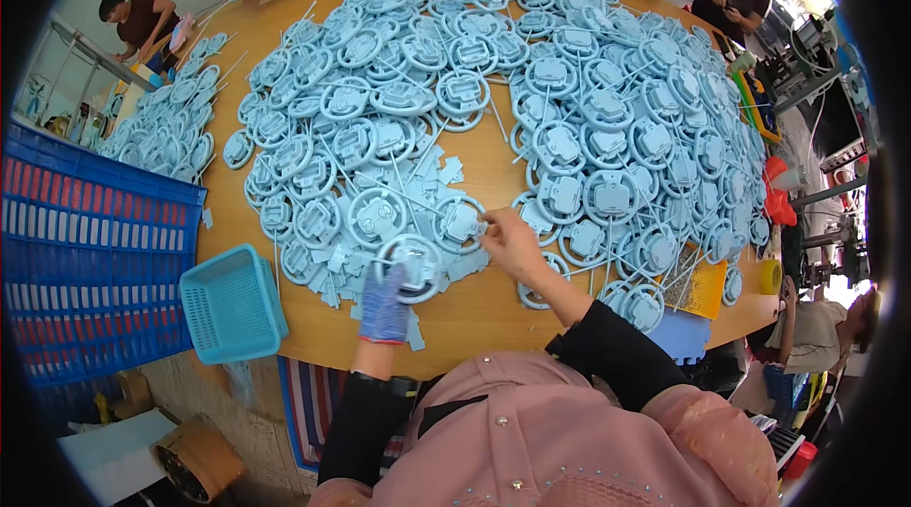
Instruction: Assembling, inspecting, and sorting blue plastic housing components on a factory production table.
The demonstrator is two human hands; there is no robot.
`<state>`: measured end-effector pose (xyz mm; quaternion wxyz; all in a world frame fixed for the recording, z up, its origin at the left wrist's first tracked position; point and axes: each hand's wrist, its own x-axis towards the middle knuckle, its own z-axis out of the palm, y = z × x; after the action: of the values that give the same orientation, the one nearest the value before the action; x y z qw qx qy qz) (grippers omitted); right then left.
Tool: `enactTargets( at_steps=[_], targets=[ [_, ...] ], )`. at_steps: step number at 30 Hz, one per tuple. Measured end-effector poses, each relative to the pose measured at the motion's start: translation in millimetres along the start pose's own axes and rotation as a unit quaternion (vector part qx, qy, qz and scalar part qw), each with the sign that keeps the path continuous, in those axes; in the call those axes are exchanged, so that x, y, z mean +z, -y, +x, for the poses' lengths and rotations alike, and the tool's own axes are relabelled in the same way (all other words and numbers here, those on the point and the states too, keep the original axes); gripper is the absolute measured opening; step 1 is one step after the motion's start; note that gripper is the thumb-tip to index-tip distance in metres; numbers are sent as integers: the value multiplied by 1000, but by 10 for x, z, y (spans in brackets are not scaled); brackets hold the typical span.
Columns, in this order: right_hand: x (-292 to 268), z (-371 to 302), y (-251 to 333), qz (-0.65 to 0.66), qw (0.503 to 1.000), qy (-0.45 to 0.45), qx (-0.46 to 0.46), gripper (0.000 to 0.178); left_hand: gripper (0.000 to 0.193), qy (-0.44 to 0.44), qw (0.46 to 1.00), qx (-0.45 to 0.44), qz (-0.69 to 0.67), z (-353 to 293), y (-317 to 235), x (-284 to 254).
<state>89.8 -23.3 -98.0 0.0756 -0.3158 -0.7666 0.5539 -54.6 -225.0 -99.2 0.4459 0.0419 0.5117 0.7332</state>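
Pale-blue wheel [424, 270], held in gloved left hand [383, 302]; small piece [480, 228], pinched in bare right hand [513, 241]

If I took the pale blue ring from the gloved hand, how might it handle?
The pale blue ring is probably stiff, as its outline looks evenly round in the gloved left hand. It seems light for its size, since only that hand holds it. Stood on edge, its curved outline might let it roll.
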Motion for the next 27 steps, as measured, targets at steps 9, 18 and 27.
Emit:
enactTargets(
  at_steps=[9,18,27],
  targets=[
    [109,256,-55,-292,942,-98,-134,72,44,-40,997,3,-63,-129,-353,-106],
    [-271,80,294,-361,894,-183,-194,64,49,7,997,-70,-22,210,-81,-43],
    [-3303,-237,-772,-381,751,-539,-11,71,44,25,994,-104,-24,369,-104,-204]
  ],
)
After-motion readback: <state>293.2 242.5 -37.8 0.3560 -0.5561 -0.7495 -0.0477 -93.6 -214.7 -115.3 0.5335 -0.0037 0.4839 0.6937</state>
